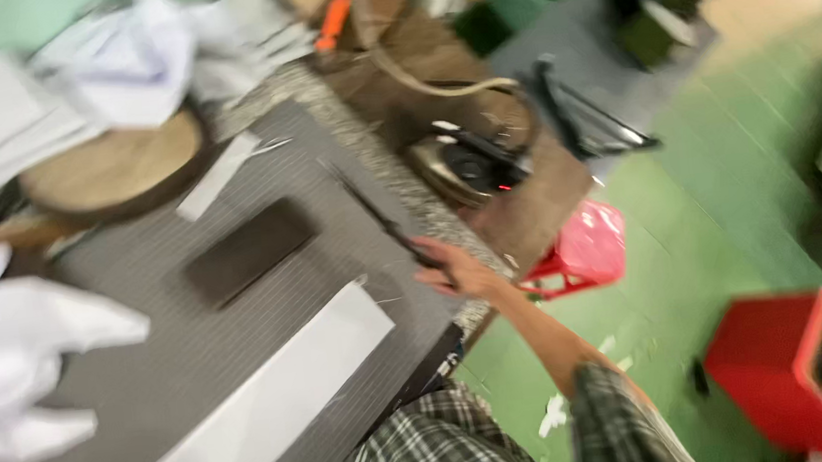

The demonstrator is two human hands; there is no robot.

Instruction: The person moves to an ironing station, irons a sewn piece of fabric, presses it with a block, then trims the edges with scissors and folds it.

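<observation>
The right hand [455, 269] grip clamps the handles of dark scissors [379, 214] on the desk [174, 374]; stiff, probably heavy, best held there.

One head-worn camera looks steeply down, tilted and blurred, near the grey table [174, 374].

The right arm stretches forward, its hand [455, 267] palm-down with fingers seemingly curled; the left hand is barely visible.
</observation>
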